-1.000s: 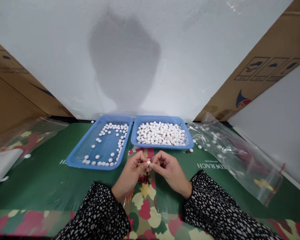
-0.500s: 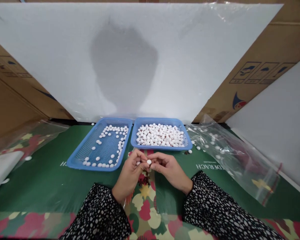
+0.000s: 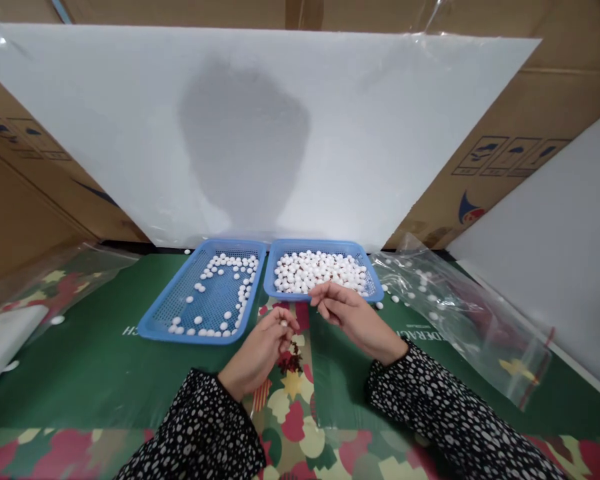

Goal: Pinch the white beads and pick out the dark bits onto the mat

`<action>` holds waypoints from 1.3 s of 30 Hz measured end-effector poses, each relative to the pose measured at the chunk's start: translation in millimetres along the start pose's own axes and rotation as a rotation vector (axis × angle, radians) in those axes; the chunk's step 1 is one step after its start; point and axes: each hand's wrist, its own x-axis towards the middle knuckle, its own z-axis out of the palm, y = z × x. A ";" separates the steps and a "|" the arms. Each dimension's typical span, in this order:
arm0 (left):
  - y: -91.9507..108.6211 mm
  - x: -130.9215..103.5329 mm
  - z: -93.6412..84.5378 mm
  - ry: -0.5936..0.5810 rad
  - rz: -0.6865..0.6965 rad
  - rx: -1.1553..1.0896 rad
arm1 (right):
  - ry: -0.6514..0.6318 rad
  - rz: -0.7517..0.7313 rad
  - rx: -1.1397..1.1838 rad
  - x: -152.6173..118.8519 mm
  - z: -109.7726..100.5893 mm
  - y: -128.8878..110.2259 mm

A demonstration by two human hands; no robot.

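My left hand [image 3: 263, 350] is closed in front of the baskets, with a small white round piece [image 3: 283, 323] showing among its curled fingers. My right hand [image 3: 347, 312] is at the front rim of the right blue basket [image 3: 375, 283], thumb and fingers pinched together. Whatever it may hold is hidden. That basket is filled with white round pieces [image 3: 320, 270], with reddish-brown bits between them. In the left blue basket [image 3: 167, 290], fewer such pieces lie mostly along the right side and front. A small pile of dark red bits [image 3: 291, 361] lies beside my left hand.
A clear plastic bag [image 3: 473, 333] lies on the right, with loose white pieces around its far end. Another clear bag [image 3: 100, 260] and a white object [image 3: 13, 343] are on the left. Behind the baskets stands a white board [image 3: 355, 133] against cardboard.
My hands have parted. The right one has moved up and right from the left hand to the right basket's rim. My left hand has shifted slightly left. The camera view has tilted slightly.
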 end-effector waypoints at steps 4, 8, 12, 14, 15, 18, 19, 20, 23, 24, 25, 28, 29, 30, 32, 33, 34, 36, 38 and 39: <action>2.4 0.3 -1.8 -0.025 0.076 0.036 | -0.108 0.060 0.060 -11.6 4.5 11.0; -1.2 3.0 -4.8 0.005 0.127 0.077 | -0.100 0.169 0.179 -11.7 8.4 27.4; -4.2 5.8 -7.0 0.087 0.135 0.102 | -0.079 0.278 0.366 -11.1 7.9 32.5; -4.0 7.0 -7.4 0.122 0.150 0.108 | -0.099 0.290 0.388 -11.0 5.9 33.6; -3.6 7.4 -7.5 0.134 0.156 0.112 | -0.101 0.291 0.385 -10.6 4.8 34.6; -1.8 7.5 -7.5 0.122 0.122 0.113 | -0.061 0.282 0.357 -8.7 2.5 38.9; -1.2 7.0 -7.2 0.104 0.093 0.099 | -0.055 0.275 0.343 -8.1 2.3 39.9; -0.7 6.4 -6.9 0.087 0.062 0.076 | -0.059 0.271 0.327 -7.6 2.4 40.5; 0.3 4.3 -5.4 0.057 -0.003 -0.026 | -0.090 0.271 0.287 -7.3 3.5 38.7; 0.5 3.7 -5.0 0.053 -0.014 -0.059 | -0.093 0.265 0.270 -7.6 3.9 37.3; 0.7 3.3 -4.7 0.047 -0.021 -0.086 | -0.091 0.251 0.247 -8.0 4.2 36.1; 1.4 3.0 -4.4 0.034 -0.025 -0.136 | -0.073 0.186 0.159 -9.2 4.6 34.2; 1.5 3.1 -4.5 0.031 -0.023 -0.145 | -0.066 0.169 0.132 -9.5 4.7 34.4; 1.6 3.2 -4.5 0.028 -0.022 -0.151 | -0.059 0.153 0.109 -9.8 5.0 34.9; 1.6 3.3 -4.6 0.022 -0.027 -0.162 | -0.047 0.126 0.067 -10.1 5.8 36.1; 1.4 3.4 -4.5 0.020 -0.032 -0.168 | -0.044 0.118 0.048 -10.1 6.2 36.4; 1.3 3.4 -4.5 0.018 -0.037 -0.173 | -0.042 0.114 0.032 -10.1 6.6 36.6; 0.7 3.5 -4.4 0.021 -0.049 -0.175 | -0.031 0.116 0.006 -9.7 6.7 36.0; 0.1 3.8 -4.4 0.027 -0.046 -0.158 | -0.009 0.098 -0.006 -9.1 6.1 34.6; -0.2 4.0 -4.5 0.028 -0.038 -0.143 | 0.002 0.079 -0.007 -8.9 5.6 33.7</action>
